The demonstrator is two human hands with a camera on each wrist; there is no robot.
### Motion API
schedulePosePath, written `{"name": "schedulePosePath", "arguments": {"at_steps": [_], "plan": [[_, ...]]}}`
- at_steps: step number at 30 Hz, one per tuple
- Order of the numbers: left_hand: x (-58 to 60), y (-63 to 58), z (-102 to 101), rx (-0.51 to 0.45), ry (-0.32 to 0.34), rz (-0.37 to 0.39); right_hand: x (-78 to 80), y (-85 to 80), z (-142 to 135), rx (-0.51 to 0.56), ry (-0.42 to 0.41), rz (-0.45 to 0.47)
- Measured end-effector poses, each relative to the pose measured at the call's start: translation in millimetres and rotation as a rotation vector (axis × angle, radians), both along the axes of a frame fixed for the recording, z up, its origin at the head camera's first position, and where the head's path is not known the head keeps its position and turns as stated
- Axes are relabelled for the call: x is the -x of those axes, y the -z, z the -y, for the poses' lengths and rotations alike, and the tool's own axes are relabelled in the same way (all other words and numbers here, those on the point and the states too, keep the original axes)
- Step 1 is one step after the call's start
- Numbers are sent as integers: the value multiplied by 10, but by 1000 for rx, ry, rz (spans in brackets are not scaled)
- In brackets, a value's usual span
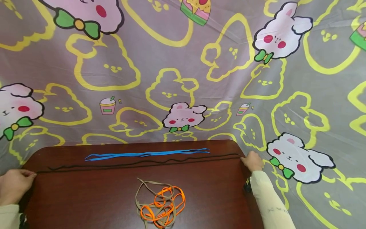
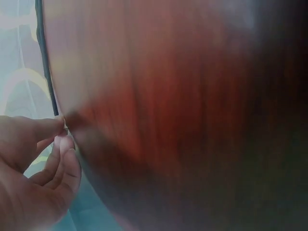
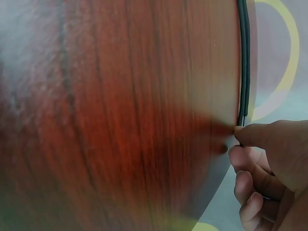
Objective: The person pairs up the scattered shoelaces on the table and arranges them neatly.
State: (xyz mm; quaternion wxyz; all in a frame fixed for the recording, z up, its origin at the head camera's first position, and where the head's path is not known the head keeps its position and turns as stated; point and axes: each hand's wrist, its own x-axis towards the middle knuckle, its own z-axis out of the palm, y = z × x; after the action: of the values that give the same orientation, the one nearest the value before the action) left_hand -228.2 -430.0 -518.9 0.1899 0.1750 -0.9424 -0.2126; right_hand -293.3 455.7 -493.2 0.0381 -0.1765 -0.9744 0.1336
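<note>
Two dark shoelaces run side by side across the brown table. The straighter lace point(image 1: 114, 167) stretches between both hands. Behind it lies a wavier lace point(image 1: 97, 164). At the table's left edge, my left hand point(image 1: 17, 186) pinches one end of the straight lace between thumb and fingertips; the left wrist view shows a single dark cord point(image 2: 46, 62) reaching that pinch. My right hand point(image 1: 253, 161) pinches the other end at the right edge. In the right wrist view, the second cord point(image 3: 247, 72) stops just above the fingers, beside the held one.
Blue laces point(image 1: 123, 156) lie stretched out behind the dark ones. Nearer the front, an orange lace point(image 1: 184, 197) and a khaki lace point(image 1: 136, 194) sit in a loose tangle. A patterned cloth point(image 1: 217, 82) hangs around the wooden table point(image 1: 85, 197).
</note>
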Motion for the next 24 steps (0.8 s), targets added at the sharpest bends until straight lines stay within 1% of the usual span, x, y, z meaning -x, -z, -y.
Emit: {"name": "schedulePosePath", "arguments": {"at_steps": [4, 7, 14, 17, 24], "plan": [[33, -16, -38, -51, -42, 57, 41, -6, 7, 3, 6, -3], [45, -30, -53, -84, -66, 84, 60, -2, 11, -1, 6, -8], [52, -54, -59, -95, -98, 138, 84, 2, 35, 9, 6, -16], [58, -39, -41, -78, -90, 137, 88, 4, 50, 9, 8, -8], [55, -21, -20, -43, -39, 69, 108, 4, 33, 8, 3, -9]]}}
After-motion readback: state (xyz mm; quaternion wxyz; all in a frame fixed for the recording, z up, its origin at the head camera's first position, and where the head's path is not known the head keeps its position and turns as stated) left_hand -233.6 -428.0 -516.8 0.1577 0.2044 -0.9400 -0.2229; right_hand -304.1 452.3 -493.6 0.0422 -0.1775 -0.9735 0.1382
